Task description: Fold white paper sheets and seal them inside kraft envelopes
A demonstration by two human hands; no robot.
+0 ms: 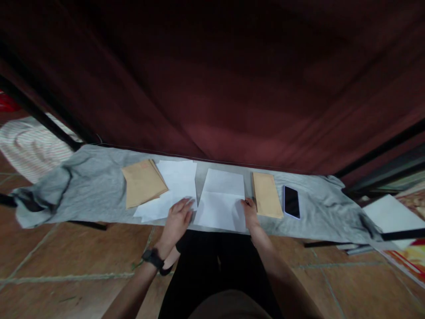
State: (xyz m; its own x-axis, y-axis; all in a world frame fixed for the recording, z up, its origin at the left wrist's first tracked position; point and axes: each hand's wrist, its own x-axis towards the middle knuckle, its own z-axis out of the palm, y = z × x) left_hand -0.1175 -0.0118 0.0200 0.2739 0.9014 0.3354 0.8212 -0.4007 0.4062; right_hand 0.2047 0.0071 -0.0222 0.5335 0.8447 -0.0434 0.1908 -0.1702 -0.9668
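Creased white sheet [221, 201], right edge at the right grip [250, 212]

1. Desk [322, 206]: long, narrow, draped in rumpled gray cloth [96, 186].
2. Left: tan papers [144, 184], fanned, overlapping white sheets [179, 175].
3. Middle: creased sheet [221, 204], white, flat, crease running crosswise.
4. Right of that: tan stack [268, 195], upright rectangle.
5. Far right: phone [291, 202], dark screen up, pale purple edge, just beside stack.
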